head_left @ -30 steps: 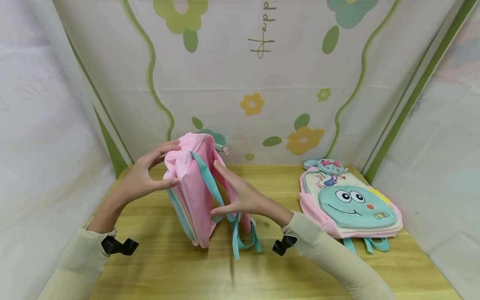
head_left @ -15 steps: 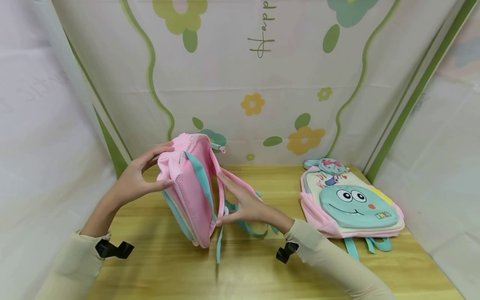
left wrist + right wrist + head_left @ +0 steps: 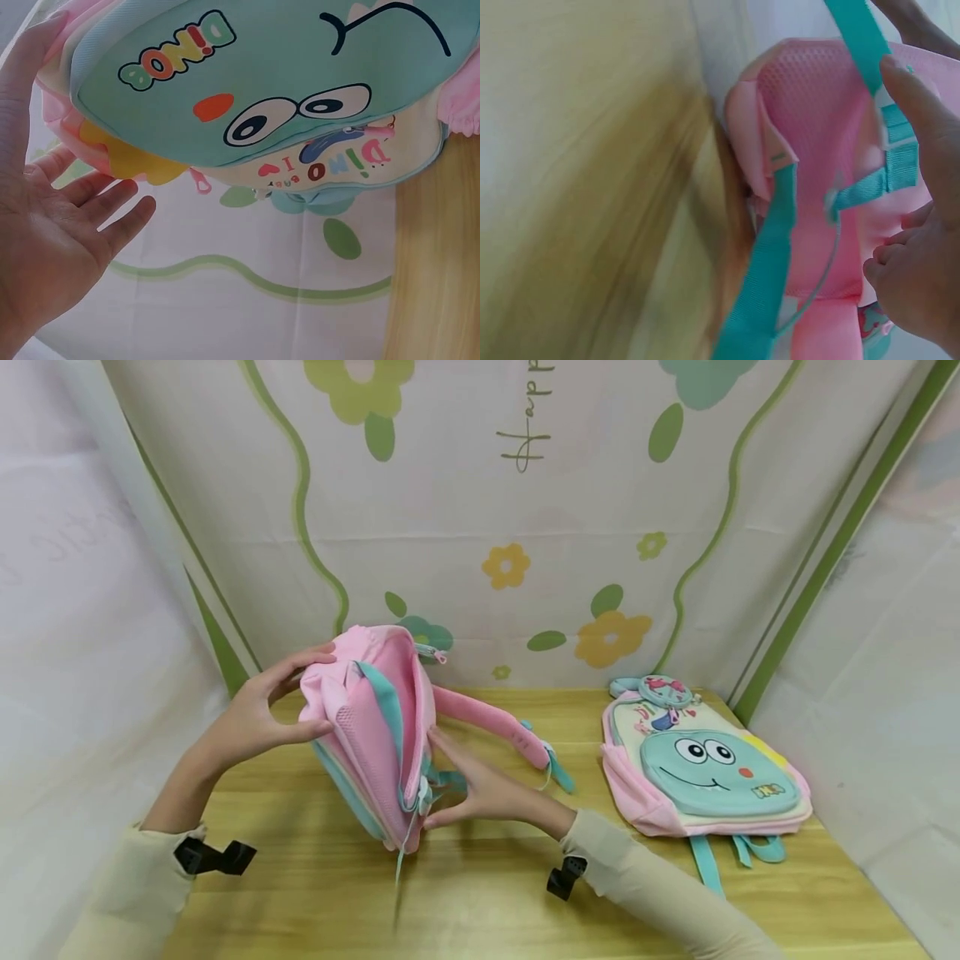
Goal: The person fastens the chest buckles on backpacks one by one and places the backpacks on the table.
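A pink and teal children's backpack (image 3: 378, 718) stands tilted on the table between both hands, its mesh side and pink back panel showing in the head view. My left hand (image 3: 258, 714) touches its left side with fingers spread and thumb extended. In the left wrist view the backpack's teal dinosaur-face front (image 3: 225, 82) lies beside those loosely extended fingers. Against the back edge, near the teal strap webbing, rests my right hand (image 3: 483, 785), thumb and index apart. A pink shoulder strap (image 3: 491, 718) sticks out to the right over the table. The right fingertips' contact is partly hidden.
A second dinosaur-face backpack (image 3: 712, 768) lies face up at the right of the wooden table (image 3: 480, 902), with a round teal pouch (image 3: 665, 691) at its top. A flower-print cloth (image 3: 450, 485) hangs behind, and white cloth walls stand on both sides.
The backpack has shifted slightly left and turned, showing more of its back. Its pink shoulder strap has swung out to the right. Both hands have moved along with it, the right one slightly lower.
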The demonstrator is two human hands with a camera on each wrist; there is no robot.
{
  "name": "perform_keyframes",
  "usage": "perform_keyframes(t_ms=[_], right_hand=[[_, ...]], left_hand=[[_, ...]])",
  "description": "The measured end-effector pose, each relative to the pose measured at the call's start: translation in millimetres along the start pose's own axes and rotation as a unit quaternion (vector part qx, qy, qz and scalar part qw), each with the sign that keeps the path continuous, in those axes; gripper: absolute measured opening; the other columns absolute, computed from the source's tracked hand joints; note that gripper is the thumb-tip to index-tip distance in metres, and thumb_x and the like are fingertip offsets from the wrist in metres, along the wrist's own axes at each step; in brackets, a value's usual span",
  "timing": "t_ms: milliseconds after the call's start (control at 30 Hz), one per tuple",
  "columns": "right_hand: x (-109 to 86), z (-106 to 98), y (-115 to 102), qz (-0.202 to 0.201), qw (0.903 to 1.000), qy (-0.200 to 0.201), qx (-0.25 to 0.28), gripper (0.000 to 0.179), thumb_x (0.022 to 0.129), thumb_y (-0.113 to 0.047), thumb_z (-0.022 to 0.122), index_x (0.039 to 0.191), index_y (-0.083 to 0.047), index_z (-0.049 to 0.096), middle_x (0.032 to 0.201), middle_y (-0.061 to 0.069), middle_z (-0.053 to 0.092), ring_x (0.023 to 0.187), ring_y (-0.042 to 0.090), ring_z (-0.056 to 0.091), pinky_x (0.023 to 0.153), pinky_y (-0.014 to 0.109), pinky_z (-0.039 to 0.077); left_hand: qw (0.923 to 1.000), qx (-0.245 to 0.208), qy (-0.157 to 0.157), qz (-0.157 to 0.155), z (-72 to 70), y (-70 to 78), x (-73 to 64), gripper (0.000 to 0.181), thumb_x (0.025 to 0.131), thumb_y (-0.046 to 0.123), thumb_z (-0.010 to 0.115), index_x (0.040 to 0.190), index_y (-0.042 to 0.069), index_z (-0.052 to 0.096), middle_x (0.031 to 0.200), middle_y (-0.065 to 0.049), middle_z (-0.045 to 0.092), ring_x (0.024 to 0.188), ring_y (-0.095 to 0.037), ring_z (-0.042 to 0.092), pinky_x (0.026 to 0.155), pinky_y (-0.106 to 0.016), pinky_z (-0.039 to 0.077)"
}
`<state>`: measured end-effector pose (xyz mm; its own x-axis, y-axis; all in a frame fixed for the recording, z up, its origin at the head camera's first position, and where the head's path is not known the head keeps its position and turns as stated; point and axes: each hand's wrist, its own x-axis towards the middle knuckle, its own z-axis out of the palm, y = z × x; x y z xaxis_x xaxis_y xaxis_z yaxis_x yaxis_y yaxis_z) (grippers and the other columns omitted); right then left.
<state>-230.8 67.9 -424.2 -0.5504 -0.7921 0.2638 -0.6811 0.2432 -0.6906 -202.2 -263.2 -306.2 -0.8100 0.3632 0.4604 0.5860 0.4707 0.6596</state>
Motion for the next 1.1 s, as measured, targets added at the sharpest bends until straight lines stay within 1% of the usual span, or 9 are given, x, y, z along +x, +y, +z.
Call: perform_keyframes(t_ms=[200, 300, 433, 500, 600, 700, 867, 967, 1100], right_hand=[[6.4, 9.2, -2.2, -0.017, 0.9997, 0.001, -0.019, 0.125, 0.079, -0.035, 0.088, 0.165, -0.022, -0.002, 0.173, -0.005, 0.001, 0.158, 0.019, 0.016, 0.118, 0.047, 0.038], [9.8, 12.4, -4.5, -0.01, 0.9998, -0.01, -0.011, 0.124, 0.081, -0.035, 0.087, 0.165, -0.024, -0.003, 0.173, -0.003, 0.003, 0.154, 0.022, 0.029, 0.111, 0.038, 0.047], [16.3, 16.3, -6.8, -0.011, 0.9998, -0.017, 0.005, 0.124, 0.082, -0.032, 0.087, 0.165, -0.024, -0.005, 0.173, -0.001, 0.002, 0.151, 0.023, 0.035, 0.104, 0.03, 0.051], [18.6, 17.7, -8.1, -0.011, 0.9997, -0.015, -0.017, 0.124, 0.082, -0.035, 0.086, 0.165, -0.023, -0.005, 0.173, -0.001, 0.002, 0.153, 0.022, 0.031, 0.108, 0.034, 0.049], [19.8, 18.9, -11.9, 0.001, 0.9967, -0.018, -0.079, 0.122, 0.083, -0.043, 0.084, 0.165, -0.021, -0.004, 0.173, 0.001, 0.003, 0.157, 0.022, 0.021, 0.117, 0.043, 0.041], [20.0, 17.9, -17.9, 0.014, 0.9875, -0.031, -0.154, 0.118, 0.085, -0.051, 0.08, 0.165, -0.016, 0.001, 0.173, 0.006, 0.006, 0.159, 0.024, 0.015, 0.122, 0.046, 0.033], [22.0, 16.0, -27.4, 0.008, 0.9671, -0.049, -0.249, 0.112, 0.087, -0.058, 0.074, 0.163, -0.005, 0.01, 0.172, 0.013, 0.012, 0.159, 0.029, 0.016, 0.126, 0.041, 0.025], [25.3, 15.0, -31.8, 0.01, 0.9597, -0.06, -0.274, 0.112, 0.087, -0.061, 0.072, 0.163, -0.005, 0.012, 0.171, 0.014, 0.013, 0.159, 0.029, 0.016, 0.127, 0.039, 0.021], [29.2, 14.0, -35.1, 0.023, 0.9562, -0.073, -0.283, 0.112, 0.087, -0.063, 0.071, 0.163, -0.006, 0.013, 0.171, 0.012, 0.014, 0.159, 0.027, 0.015, 0.128, 0.038, 0.018]], left_hand=[[0.9999, -0.009, -0.009, -0.005, -9.3, -3.4, -4.6, 0.075, 0.076, -0.004, 0.084, 0.143, 0.013, 0.054, 0.159, -0.002, 0.044, 0.142, 0.001, 0.039, 0.106, -0.007, 0.036], [0.9999, -0.01, -0.012, -0.007, -13.8, -5.4, -7.3, 0.075, 0.075, -0.005, 0.084, 0.143, 0.011, 0.054, 0.159, -0.001, 0.044, 0.141, 0.001, 0.04, 0.106, -0.007, 0.036], [0.9999, -0.003, -0.009, -0.014, -19.2, -9.6, -10.5, 0.075, 0.076, -0.005, 0.084, 0.143, 0.011, 0.054, 0.158, 0.0, 0.046, 0.138, 0.002, 0.042, 0.104, -0.007, 0.036], [0.9998, 0.001, -0.009, -0.019, -21.8, -11.9, -12.3, 0.075, 0.076, -0.005, 0.083, 0.143, 0.011, 0.054, 0.157, 0.001, 0.046, 0.137, 0.002, 0.043, 0.103, -0.007, 0.037], [0.9997, 0.002, -0.011, -0.021, -25.3, -15.1, -15.8, 0.074, 0.077, -0.006, 0.083, 0.143, 0.01, 0.053, 0.157, 0.002, 0.046, 0.137, 0.002, 0.042, 0.102, -0.007, 0.037], [0.9998, 0.001, -0.01, -0.018, -28.5, -17.3, -19.2, 0.074, 0.076, -0.007, 0.082, 0.143, 0.009, 0.053, 0.156, 0.004, 0.046, 0.136, 0.003, 0.042, 0.101, -0.006, 0.037], [0.9997, -0.002, -0.007, -0.022, -31.8, -19.7, -24.6, 0.075, 0.076, -0.008, 0.081, 0.144, 0.008, 0.053, 0.155, 0.006, 0.047, 0.133, 0.003, 0.045, 0.1, -0.006, 0.038], [0.9991, 0.001, -0.009, -0.042, -33.9, -19.8, -28.6, 0.075, 0.078, -0.007, 0.081, 0.145, 0.01, 0.052, 0.156, 0.004, 0.047, 0.13, 0.004, 0.047, 0.098, -0.006, 0.039], [0.9975, 0.003, -0.014, -0.069, -37.1, -21.3, -33.9, 0.073, 0.08, -0.004, 0.08, 0.146, 0.012, 0.051, 0.155, 0.007, 0.047, 0.126, 0.004, 0.05, 0.095, -0.007, 0.039]])
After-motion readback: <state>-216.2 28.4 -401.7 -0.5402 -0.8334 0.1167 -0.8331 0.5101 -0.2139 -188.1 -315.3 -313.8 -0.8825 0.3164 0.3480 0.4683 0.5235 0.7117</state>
